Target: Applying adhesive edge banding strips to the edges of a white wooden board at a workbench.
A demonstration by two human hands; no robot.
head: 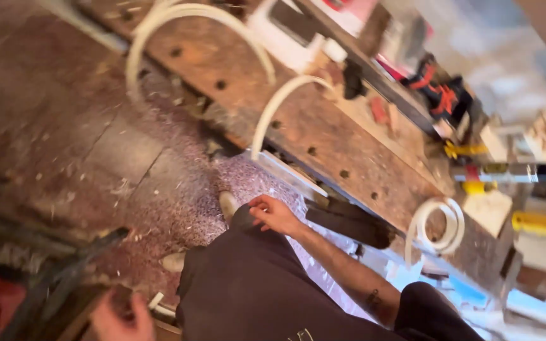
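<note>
Dark trouser cloth (248, 284) over the raised knee, below the table (323, 136), was soft, light and easily pinched at the fold. Right hand (274, 215) rested there, fingers loosely curled, grasping nothing. Left hand (118, 319) was blurred and cut off; its grip could not be judged.

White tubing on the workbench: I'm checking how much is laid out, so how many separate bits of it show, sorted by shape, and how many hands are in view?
Long arched lengths of white tubing: 2, one at the top, one mid-bench
Small coil of white tubing: 1
Hands: 2, right hand resting on the dark-trousered knee, left hand at the bottom edge
Total: 5
</note>
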